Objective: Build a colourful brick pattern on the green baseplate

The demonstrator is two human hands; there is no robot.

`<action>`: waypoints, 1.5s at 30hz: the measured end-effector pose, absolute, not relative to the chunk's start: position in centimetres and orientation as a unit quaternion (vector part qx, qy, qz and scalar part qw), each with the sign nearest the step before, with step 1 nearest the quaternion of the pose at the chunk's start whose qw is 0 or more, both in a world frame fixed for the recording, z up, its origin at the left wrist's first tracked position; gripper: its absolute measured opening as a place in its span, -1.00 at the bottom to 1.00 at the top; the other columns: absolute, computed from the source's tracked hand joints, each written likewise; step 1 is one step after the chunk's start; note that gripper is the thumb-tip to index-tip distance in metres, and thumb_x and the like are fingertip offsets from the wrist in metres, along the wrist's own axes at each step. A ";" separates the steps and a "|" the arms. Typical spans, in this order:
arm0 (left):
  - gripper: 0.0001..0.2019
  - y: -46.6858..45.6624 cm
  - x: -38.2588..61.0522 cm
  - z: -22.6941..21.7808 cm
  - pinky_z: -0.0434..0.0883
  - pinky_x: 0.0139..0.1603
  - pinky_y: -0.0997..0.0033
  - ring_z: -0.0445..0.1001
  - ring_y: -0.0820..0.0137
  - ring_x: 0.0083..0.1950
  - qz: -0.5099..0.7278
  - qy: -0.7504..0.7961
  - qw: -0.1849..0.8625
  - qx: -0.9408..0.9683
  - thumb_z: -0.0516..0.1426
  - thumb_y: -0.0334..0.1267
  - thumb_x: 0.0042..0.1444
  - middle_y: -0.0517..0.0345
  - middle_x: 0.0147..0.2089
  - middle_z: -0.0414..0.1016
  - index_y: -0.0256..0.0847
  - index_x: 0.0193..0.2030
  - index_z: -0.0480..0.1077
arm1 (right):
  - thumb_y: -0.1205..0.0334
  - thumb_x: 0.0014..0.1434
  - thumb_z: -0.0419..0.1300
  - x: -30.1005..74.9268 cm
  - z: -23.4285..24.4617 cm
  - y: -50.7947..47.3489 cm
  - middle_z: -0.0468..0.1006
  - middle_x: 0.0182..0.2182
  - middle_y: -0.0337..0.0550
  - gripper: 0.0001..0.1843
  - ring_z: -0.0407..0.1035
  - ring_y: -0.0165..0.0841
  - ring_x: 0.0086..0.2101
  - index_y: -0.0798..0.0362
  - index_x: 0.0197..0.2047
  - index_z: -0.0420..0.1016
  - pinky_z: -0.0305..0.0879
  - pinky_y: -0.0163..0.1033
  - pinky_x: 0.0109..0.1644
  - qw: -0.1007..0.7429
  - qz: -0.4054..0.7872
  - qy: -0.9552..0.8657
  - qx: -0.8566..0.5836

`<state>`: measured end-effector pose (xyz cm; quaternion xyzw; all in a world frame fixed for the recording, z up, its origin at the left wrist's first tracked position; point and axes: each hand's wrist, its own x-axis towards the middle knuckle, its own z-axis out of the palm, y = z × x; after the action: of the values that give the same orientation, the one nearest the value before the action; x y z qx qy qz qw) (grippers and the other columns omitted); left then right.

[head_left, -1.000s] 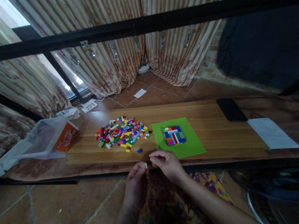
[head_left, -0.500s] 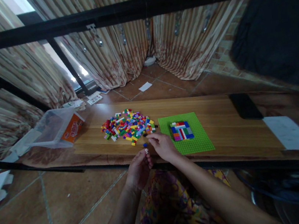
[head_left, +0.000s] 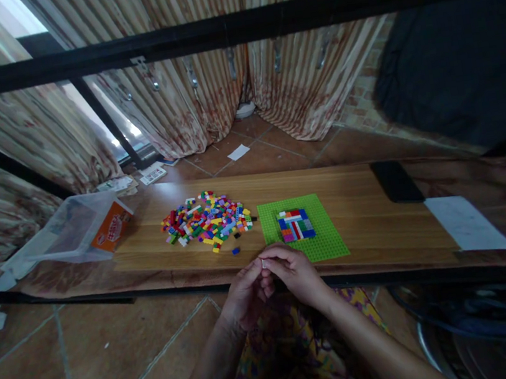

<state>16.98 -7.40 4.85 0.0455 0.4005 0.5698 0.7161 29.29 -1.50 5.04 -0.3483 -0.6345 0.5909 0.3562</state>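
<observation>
My left hand (head_left: pixel 246 294) and my right hand (head_left: pixel 295 271) meet at the near edge of the wooden table (head_left: pixel 369 211), fingers pinched together on a small white brick (head_left: pixel 263 264). Just beyond them lies a green baseplate (head_left: pixel 323 239) with a low block of red, blue, white and grey bricks (head_left: pixel 294 225) built on it. A pile of loose coloured bricks (head_left: pixel 205 221) lies left of the plate. One blue brick (head_left: pixel 236 250) sits alone near the table's front edge.
A clear plastic box (head_left: pixel 70 231) with an orange label lies tipped at the table's left end. A black phone (head_left: pixel 396 182) and a white sheet (head_left: pixel 467 223) lie at the right. A black bar (head_left: pixel 230 29) crosses overhead; curtains hang behind.
My right hand reached out to the brick pile half a second ago and has come back to my left hand. Both hands now pinch together around the small white brick.
</observation>
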 end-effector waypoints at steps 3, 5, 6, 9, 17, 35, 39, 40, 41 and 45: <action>-0.65 -7.0 17.9 4.9 0.27 -0.52 0.65 0.28 0.64 -0.54 0.556 0.408 0.723 0.048 0.37 -0.09 -0.08 0.31 -0.53 0.31 -0.30 -0.35 0.38 | 0.16 0.17 0.19 30.4 5.6 -1.5 0.51 -0.27 -0.21 -0.86 0.45 -0.42 -0.36 -0.02 -0.26 0.56 0.44 -0.31 -0.28 0.366 0.590 -0.625 -0.356; -0.63 -6.7 18.5 5.1 0.26 -0.53 0.65 0.27 0.65 -0.56 0.548 0.416 0.724 0.052 0.37 -0.06 -0.08 0.31 -0.53 0.31 -0.30 -0.35 0.38 | 0.15 0.16 0.22 31.1 5.7 -1.5 0.50 -0.27 -0.21 -0.86 0.44 -0.42 -0.38 -0.02 -0.25 0.55 0.44 -0.31 -0.30 0.368 0.595 -0.618 -0.359; -0.62 -6.5 18.7 5.2 0.25 -0.52 0.64 0.27 0.65 -0.56 0.545 0.418 0.725 0.054 0.37 -0.06 -0.09 0.31 -0.52 0.32 -0.31 -0.34 0.39 | 0.14 0.15 0.23 31.4 5.7 -1.5 0.50 -0.28 -0.21 -0.86 0.43 -0.43 -0.39 -0.02 -0.24 0.54 0.44 -0.31 -0.31 0.370 0.600 -0.612 -0.358; -0.62 -6.0 19.2 5.5 0.25 -0.50 0.64 0.28 0.65 -0.54 0.540 0.427 0.723 0.062 0.40 -0.10 -0.14 0.30 -0.51 0.34 -0.32 -0.34 0.41 | 0.14 0.14 0.26 32.1 5.7 -1.3 0.48 -0.30 -0.21 -0.85 0.43 -0.42 -0.42 -0.01 -0.22 0.53 0.44 -0.28 -0.33 0.372 0.623 -0.590 -0.355; -0.64 -4.4 18.8 6.0 0.21 -0.52 0.60 0.26 0.63 -0.56 0.508 0.434 0.725 0.168 0.39 -0.08 -0.14 0.30 -0.54 0.33 -0.32 -0.40 0.41 | 0.10 0.19 0.23 33.7 6.0 0.2 0.53 -0.31 -0.20 -0.82 0.44 -0.37 -0.29 -0.01 -0.21 0.59 0.36 -0.22 -0.12 0.364 0.621 -0.603 -0.343; -0.87 -0.5 16.2 1.8 0.36 -0.20 0.43 0.48 0.41 -0.26 0.447 0.638 0.266 0.568 0.12 -0.26 0.18 0.16 -0.31 0.54 -0.18 -0.32 0.48 | 0.11 0.15 0.21 33.9 3.5 8.9 0.56 -0.36 -0.17 -0.80 0.44 -0.32 -0.34 -0.02 -0.32 0.63 0.32 -0.21 -0.21 0.398 0.344 -0.720 -0.453; -0.86 -0.5 15.7 0.8 0.39 -0.19 0.43 0.52 0.39 -0.22 0.415 0.641 0.187 0.618 0.09 -0.26 0.23 0.12 -0.25 0.56 -0.16 -0.25 0.48 | 0.16 0.15 0.20 33.2 3.3 10.0 0.56 -0.35 -0.16 -0.83 0.44 -0.32 -0.32 -0.02 -0.34 0.63 0.32 -0.19 -0.18 0.347 0.309 -0.762 -0.450; -0.86 -0.5 15.8 0.7 0.40 -0.18 0.43 0.52 0.39 -0.22 0.413 0.642 0.175 0.621 0.09 -0.26 0.24 0.11 -0.24 0.57 -0.16 -0.24 0.48 | 0.18 0.15 0.20 33.1 3.3 10.1 0.56 -0.35 -0.16 -0.84 0.44 -0.32 -0.32 -0.03 -0.34 0.63 0.32 -0.19 -0.17 0.337 0.301 -0.770 -0.451; -0.86 -0.6 15.8 0.5 0.40 -0.18 0.43 0.52 0.39 -0.22 0.410 0.643 0.165 0.625 0.09 -0.26 0.24 0.11 -0.24 0.57 -0.16 -0.23 0.48 | 0.20 0.15 0.21 33.1 3.3 10.3 0.56 -0.35 -0.17 -0.85 0.44 -0.32 -0.32 -0.03 -0.35 0.62 0.31 -0.19 -0.16 0.327 0.294 -0.776 -0.451; -0.88 -0.7 15.9 0.2 0.41 -0.16 0.44 0.52 0.41 -0.22 0.393 0.644 0.137 0.642 0.09 -0.27 0.25 0.13 -0.24 0.57 -0.16 -0.21 0.46 | 0.25 0.11 0.23 33.0 3.3 10.8 0.55 -0.37 -0.19 -0.89 0.43 -0.33 -0.35 -0.04 -0.36 0.62 0.30 -0.21 -0.19 0.303 0.279 -0.793 -0.450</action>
<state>15.85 -0.70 0.24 0.6416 0.6442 0.3933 0.1366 32.97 10.78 3.26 -0.4498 -0.7926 0.2788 0.3027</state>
